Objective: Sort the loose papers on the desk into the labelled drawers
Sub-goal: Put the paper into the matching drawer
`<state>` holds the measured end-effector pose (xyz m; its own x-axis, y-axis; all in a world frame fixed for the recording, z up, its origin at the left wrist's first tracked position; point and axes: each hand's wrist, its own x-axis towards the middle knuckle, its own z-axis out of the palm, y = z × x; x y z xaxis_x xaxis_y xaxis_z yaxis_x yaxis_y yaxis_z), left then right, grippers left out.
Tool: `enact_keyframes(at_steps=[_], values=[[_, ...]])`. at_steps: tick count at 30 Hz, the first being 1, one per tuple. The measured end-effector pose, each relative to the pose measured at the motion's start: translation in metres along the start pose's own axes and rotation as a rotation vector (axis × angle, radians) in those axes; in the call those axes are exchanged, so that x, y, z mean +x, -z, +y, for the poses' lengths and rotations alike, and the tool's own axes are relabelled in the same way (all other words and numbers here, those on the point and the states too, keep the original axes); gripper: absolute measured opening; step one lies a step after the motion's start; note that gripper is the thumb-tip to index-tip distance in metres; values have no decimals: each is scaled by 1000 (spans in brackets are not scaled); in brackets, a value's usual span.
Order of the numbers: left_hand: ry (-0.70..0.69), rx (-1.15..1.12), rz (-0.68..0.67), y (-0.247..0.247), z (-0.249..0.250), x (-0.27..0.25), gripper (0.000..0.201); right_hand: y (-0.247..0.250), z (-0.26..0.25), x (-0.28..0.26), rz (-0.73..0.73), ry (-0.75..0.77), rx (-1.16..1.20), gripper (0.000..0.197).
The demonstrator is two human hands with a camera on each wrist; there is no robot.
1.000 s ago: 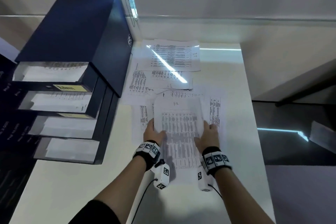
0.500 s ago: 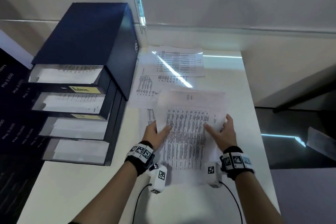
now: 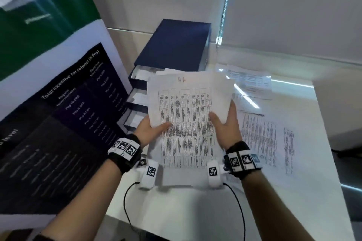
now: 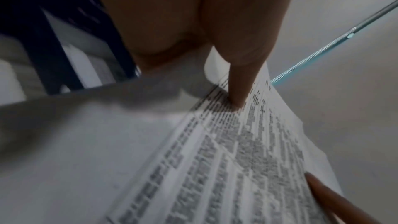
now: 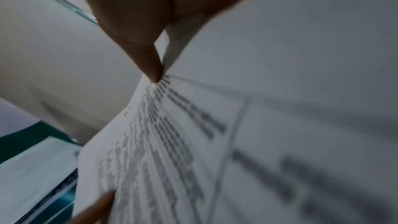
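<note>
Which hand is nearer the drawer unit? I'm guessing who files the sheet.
Left. The left hand sits just before the drawer unit; the right hand lies farther right.

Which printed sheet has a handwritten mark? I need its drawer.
The sheet held up in both hands: "HR" is handwritten at its top; the papers on the desk show none legibly.

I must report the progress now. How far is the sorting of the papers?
Done: the open drawers of the blue drawer unit already hold some sheets. In hand: left hand and right hand both hold a sheet marked "HR", lifted off the desk in front of the drawers, not yet filed. Left: several loose papers lie on the desk to the right.
</note>
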<state>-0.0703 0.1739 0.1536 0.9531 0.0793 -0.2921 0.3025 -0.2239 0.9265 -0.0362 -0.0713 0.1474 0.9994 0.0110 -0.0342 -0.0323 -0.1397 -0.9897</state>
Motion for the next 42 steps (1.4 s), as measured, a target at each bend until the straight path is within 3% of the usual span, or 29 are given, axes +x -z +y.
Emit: enact_keyframes(at_steps=[2,4,6,8,13,15,18,24,28,32,33,35,39,42], values=[[8,5,28,37,-10,-16,37,-35,-11,-1,-43,27,-12,72],[35,-30,62,74,-25,-30,47,-66,-19,-3,-101,4,-88,74],[87,-77,34,106,-41,-43,56,-91,-22,-3,-101,-46,-144,73],[81,-61,-10,127,-53,-58,48,-111,-28,-3,-111,-96,-163,70],[-68,-44,48,164,-60,-83,69,-148,-31,0,-321,-327,-181,54],[-91,-122,46,176,-51,-84,65,-153,-25,2,-359,-410,-102,48],[-107,-245,-12,180,-31,-84,54,-149,-27,3,-302,-549,94,38],[-59,-348,-63,161,-6,-61,74,-126,-31,25,-153,-595,119,36],[-6,-459,-140,158,1,-49,58,-130,-43,6,-337,-619,120,53],[72,-447,-144,169,-3,-43,51,-128,-30,-19,-336,-690,223,125],[109,-422,-118,174,-7,-39,52,-126,-25,-24,-318,-689,274,121],[177,-412,-82,184,-12,-35,55,-129,-25,-33,-254,-703,329,73],[231,-433,-101,197,-20,-28,46,-132,-30,-38,-315,-644,356,43],[246,-454,-112,196,-24,-21,41,-135,-41,-29,-283,-567,325,40]])
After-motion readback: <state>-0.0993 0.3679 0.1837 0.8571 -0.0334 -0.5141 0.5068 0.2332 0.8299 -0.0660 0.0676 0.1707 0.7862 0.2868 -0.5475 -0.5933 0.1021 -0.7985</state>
